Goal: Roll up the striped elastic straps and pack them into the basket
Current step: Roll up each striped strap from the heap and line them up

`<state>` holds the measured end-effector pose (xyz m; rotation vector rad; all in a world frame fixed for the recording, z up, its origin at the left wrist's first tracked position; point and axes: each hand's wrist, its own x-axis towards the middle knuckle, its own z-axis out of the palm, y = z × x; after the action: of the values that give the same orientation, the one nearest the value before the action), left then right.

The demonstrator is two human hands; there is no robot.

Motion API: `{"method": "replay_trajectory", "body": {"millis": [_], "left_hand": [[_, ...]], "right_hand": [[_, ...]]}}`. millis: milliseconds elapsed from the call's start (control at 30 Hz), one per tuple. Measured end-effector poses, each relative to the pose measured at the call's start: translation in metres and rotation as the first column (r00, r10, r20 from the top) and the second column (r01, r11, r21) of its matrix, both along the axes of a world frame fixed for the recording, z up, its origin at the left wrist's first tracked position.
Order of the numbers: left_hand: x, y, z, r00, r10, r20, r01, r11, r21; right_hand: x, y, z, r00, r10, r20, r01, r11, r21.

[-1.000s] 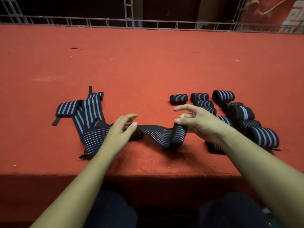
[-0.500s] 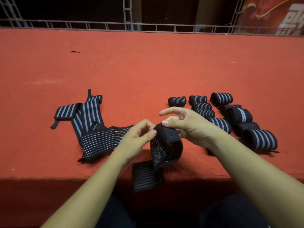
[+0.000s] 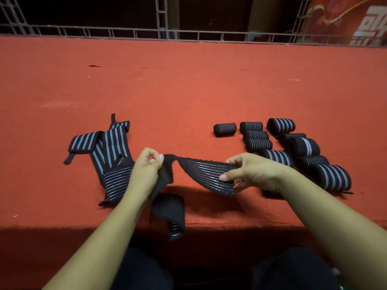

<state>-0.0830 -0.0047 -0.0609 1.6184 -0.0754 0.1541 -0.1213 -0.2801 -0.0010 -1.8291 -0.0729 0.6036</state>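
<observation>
Your left hand [image 3: 146, 172] pinches the striped strap [image 3: 209, 171] mid-length, your right hand [image 3: 253, 174] has its end in its grip; rolled straps [image 3: 330, 178] lie at two o'clock on the surface [image 3: 188, 91].

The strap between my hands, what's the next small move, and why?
Probably curl the end pinched by the right hand inward to start a tight roll toward the left hand. The strap is spread flat and unrolled between the two hands, the rest of it hanging over the front edge of the table, while finished rolls lie to the right.
</observation>
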Motion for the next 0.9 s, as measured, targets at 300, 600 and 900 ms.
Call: {"method": "replay_trajectory", "body": {"millis": [300,600,900], "left_hand": [[-0.016,-0.004,-0.007,0.986,-0.159,0.043,0.13,0.91,0.393],[-0.04,-0.035,0.031,0.876,-0.188,0.445,0.056,0.954,0.293],[-0.036,-0.028,0.034,0.976,-0.141,0.165,0.174,0.962,-0.208]], "right_hand": [[0.006,0.006,0.019,0.956,-0.291,0.034,0.269,0.918,0.292],[0.004,0.049,0.039,0.972,-0.062,0.228,0.021,0.984,0.175],[0.003,0.048,0.034,0.934,-0.154,0.323,0.153,0.988,0.03]]}}
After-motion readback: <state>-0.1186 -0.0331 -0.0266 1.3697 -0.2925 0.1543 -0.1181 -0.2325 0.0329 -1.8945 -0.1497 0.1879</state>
